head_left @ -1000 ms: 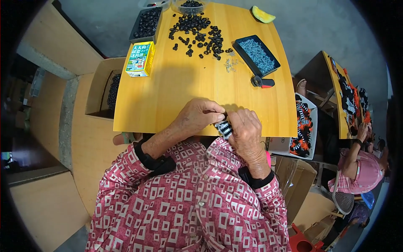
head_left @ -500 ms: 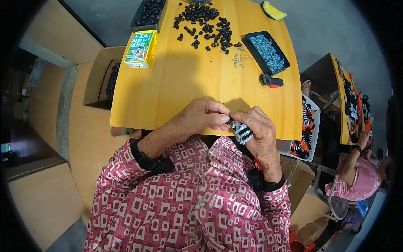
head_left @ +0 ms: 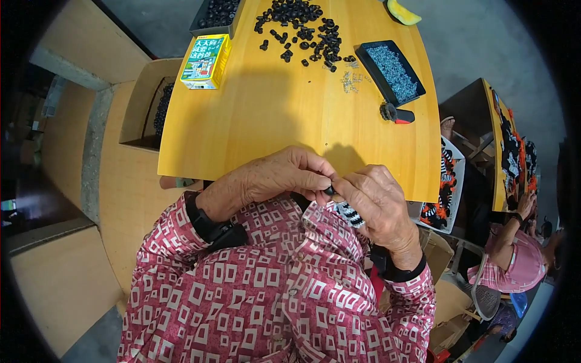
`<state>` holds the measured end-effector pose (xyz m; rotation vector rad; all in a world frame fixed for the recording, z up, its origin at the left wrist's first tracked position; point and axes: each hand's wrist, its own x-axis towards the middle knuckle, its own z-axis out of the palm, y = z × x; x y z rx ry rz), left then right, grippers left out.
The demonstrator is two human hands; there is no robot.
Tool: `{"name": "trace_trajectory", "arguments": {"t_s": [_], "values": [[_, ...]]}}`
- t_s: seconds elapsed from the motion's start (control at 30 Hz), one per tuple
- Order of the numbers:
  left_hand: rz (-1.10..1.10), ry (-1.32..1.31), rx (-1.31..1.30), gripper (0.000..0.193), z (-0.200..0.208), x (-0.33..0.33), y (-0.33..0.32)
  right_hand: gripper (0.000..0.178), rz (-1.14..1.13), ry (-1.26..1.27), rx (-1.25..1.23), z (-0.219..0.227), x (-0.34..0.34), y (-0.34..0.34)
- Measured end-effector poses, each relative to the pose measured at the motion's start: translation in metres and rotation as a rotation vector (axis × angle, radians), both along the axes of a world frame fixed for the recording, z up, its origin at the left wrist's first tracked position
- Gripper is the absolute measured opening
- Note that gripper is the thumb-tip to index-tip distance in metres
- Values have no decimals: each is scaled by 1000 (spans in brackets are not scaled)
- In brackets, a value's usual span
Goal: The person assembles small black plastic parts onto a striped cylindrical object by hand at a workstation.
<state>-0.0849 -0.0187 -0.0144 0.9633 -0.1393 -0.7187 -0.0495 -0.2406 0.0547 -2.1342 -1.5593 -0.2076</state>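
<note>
Both my hands meet just past the near edge of the yellow wooden table (head_left: 242,130). Between the thumb and fingertips of my left hand (head_left: 284,172) is a small black part (head_left: 330,190), shiny and rounded. My right hand (head_left: 381,202) is closed around a black-and-white striped knitted piece (head_left: 349,214), which hangs below its fingers. The right fingertips touch or nearly touch the black part, and the fingers hide how it sits against the knitted piece.
Loose black parts (head_left: 302,15) are scattered at the far side, near a dark bin (head_left: 233,27). A yellow-green carton (head_left: 206,62) stands left. To the right are a black tray (head_left: 417,91) of small metallic pieces, a red-black tool (head_left: 404,116) and a fruit slice (head_left: 404,13). Another person (head_left: 505,260) works rightward.
My right hand has shifted slightly right and toward me, now covering more of the striped piece. The black part shows more clearly between the fingertips. The whole view has shifted a little.
</note>
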Motion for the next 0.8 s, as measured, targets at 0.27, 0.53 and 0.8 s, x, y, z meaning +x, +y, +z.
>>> {"name": "trace_trajectory", "arguments": {"t_s": [0.27, 0.53, 0.8], "values": [[-24, 8, -5, 26, 6, -2, -1, 33, 22, -55, 1, 3, -3, -4], [-55, 40, -91, 22, 9, -4, -3, 24, -44, 123, 153, 7, 1, 3], [116, -28, -15, 21, 22, -3, -4, 19, -324, 532, 346, -15, -14, -7]]}}
